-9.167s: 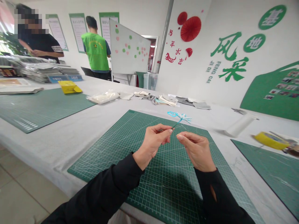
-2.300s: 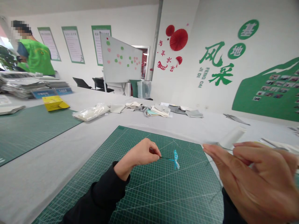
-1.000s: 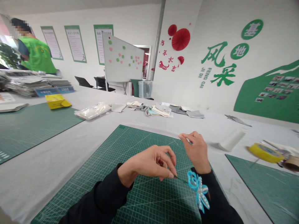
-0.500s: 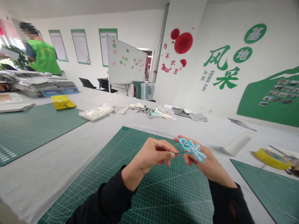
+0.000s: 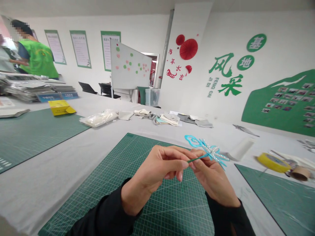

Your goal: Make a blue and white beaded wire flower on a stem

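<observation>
A bright blue looped flower (image 5: 212, 150) with rows of white beads stands out above my right hand, on a thin green stem (image 5: 193, 160). My left hand (image 5: 161, 167) is closed, pinching the stem's lower part between thumb and fingertips. Close to the flower head, my right hand (image 5: 213, 178) is also closed on the stem, thumb in front and fingers behind. The fingertips of both hands nearly meet. Both hands are above a green cutting mat (image 5: 169, 203) with a white grid.
Yellow tape (image 5: 273, 162) and a cardboard roll (image 5: 300, 173) lie at right by another mat (image 5: 278, 193). Along the back are a plastic-wrapped packet (image 5: 99, 118) and cloth pieces (image 5: 169, 118). A yellow box (image 5: 61, 107) sits left; a person in green (image 5: 39, 59) stands beyond.
My right hand has turned from lying spread behind the flower to pinching the stem. The flower has shifted right and now stands above that hand. The view has swung slightly right.
</observation>
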`<state>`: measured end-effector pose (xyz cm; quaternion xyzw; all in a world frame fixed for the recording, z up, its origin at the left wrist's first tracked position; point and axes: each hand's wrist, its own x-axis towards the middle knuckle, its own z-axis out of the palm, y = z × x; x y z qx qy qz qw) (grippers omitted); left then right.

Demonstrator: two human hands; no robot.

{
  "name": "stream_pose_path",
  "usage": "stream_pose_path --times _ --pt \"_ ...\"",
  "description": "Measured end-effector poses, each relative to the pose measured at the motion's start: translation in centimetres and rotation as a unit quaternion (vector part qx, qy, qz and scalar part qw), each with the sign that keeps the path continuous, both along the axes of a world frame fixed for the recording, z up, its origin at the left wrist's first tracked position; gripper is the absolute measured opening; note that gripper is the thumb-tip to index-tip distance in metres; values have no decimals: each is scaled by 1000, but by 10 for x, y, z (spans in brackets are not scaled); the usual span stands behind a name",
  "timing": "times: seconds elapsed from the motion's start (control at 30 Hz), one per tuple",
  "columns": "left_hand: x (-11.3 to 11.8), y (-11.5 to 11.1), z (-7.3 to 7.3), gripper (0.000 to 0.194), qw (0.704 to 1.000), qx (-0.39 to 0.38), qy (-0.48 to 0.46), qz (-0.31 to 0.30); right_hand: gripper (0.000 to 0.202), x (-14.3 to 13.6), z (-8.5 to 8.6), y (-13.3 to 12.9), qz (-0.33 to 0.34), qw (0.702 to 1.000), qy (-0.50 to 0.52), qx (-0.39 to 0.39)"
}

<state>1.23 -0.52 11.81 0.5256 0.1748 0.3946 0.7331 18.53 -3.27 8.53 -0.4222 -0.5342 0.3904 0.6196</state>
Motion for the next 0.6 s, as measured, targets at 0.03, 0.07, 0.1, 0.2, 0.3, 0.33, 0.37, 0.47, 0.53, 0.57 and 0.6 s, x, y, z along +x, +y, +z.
stream_pose_path --times 0.03,0.07,0.1,0.2,0.3,0.33,0.37,0.47,0.53,0.57,0.6 --pt "0 -3 1 5 1000 8 -1 4 24 -1 2 0 -7 1000 15 4" --pt "1 -5 1 5 1000 15 -2 6 24 -1 5 -1 -13 1000 21 9" --pt "1 -6 2 5 1000 17 -3 11 24 -1 7 0 -15 1000 18 17" --pt "3 -10 1 8 1000 -3 -6 22 21 -1 11 2 -18 999 -13 49" --pt "5 -13 0 11 1000 -28 0 0 16 -2 11 6 -19 996 -45 69" --pt "5 -14 0 12 999 -37 5 -14 14 -3 11 7 -13 996 -50 71" --pt "6 -15 0 12 998 -47 11 -28 13 -4 10 7 -2 996 -52 71" --pt "7 -17 0 13 995 -75 21 -65 12 -7 10 5 38 994 -61 81" --pt "7 -19 -1 13 992 -93 13 -87 14 -8 11 3 58 992 -72 87" --pt "7 -19 -2 12 990 -101 8 -98 15 -9 11 2 66 991 -74 88" --pt "7 -19 -2 11 988 -108 4 -107 16 -9 12 2 71 991 -75 89"
